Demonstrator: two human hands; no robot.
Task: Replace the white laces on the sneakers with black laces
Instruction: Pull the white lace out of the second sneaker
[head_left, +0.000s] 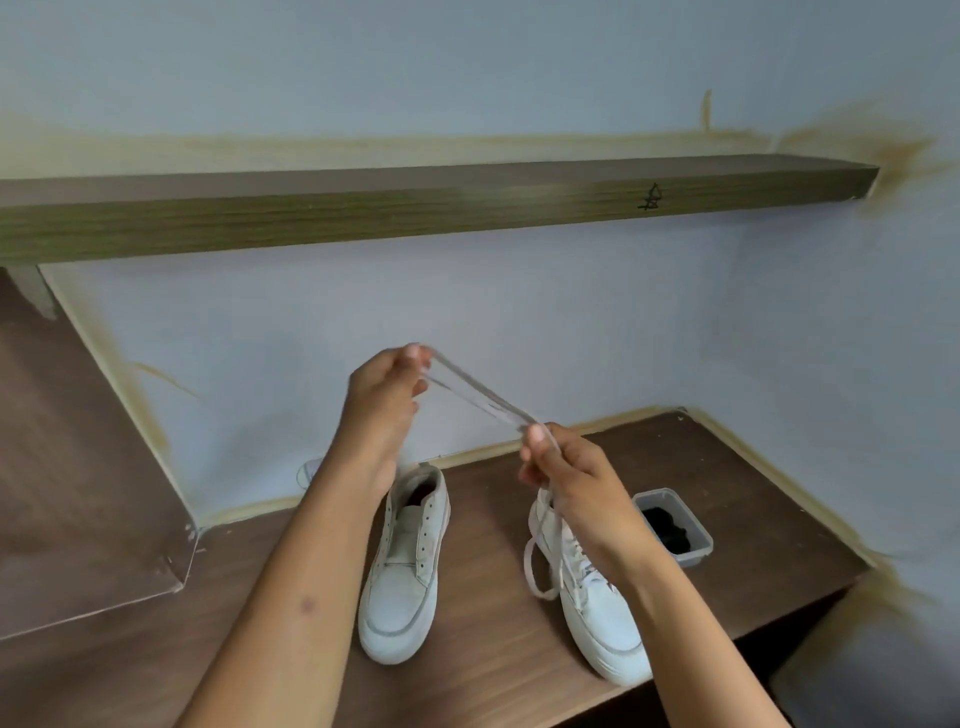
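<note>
Two white sneakers stand on the brown wooden desk. The left sneaker has empty eyelets and no lace. The right sneaker still carries a white lace and is partly hidden by my right forearm. A loose white lace is stretched, doubled, between my hands above the shoes. My left hand pinches its upper end. My right hand pinches its lower part, and a loop of lace hangs below it beside the right sneaker. Black laces lie in a small grey tray right of the shoes.
A long wooden shelf runs across the wall above the desk. A brown panel slopes down at the left. The desk's right edge drops off near the tray, with the wall close behind the sneakers.
</note>
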